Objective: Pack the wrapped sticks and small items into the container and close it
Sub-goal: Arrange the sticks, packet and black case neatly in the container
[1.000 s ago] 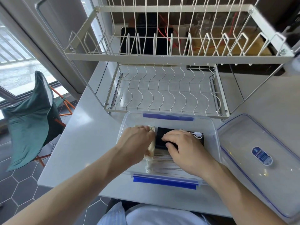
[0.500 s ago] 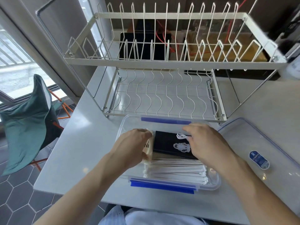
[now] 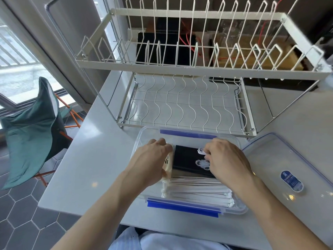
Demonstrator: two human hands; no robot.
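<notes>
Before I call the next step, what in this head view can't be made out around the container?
- Left hand: fingertips hidden behind the knuckles, so its grip on the beige packet is unclear.
- Packet lettering: mostly covered by that hand.
- Right hand: covers the black item's right end and most of the white cord.
- Sticks: right ends hidden under the right wrist.
- Lid: label print too small; right edge cut off.

Open clear container (image 3: 144, 136) holds white wrapped sticks (image 3: 196, 193) and possibly a black pouch (image 3: 187, 161).
</notes>
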